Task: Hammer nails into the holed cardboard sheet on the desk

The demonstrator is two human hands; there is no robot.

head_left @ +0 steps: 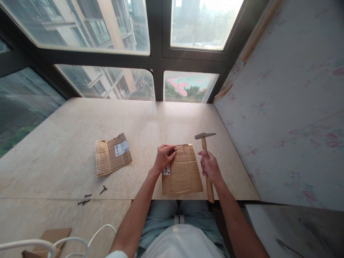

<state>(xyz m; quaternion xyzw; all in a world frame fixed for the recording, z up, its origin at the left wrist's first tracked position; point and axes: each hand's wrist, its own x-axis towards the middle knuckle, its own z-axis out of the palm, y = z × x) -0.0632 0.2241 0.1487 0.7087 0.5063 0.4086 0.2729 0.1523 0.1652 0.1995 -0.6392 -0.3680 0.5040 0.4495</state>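
My right hand (210, 165) is wrapped round the wooden handle of a hammer (204, 143), held upright with its metal head toward the window. Directly in front of me lies a flat piece of cardboard (185, 172) with dents and a partly covered label. Over its upper left corner, the fingers of my left hand (164, 157) pinch a small dark screw or nail (174, 151); its exact kind is too small to tell. The hammer head is apart from it, off to the right.
A second cardboard piece (113, 154) with a white label lies left on the pale tabletop (145, 122). Several dark screws or nails (86, 201) are scattered near the table's seam. White cables (80, 242) loop at the lower left. A flowered wall (282, 107) bounds the right.
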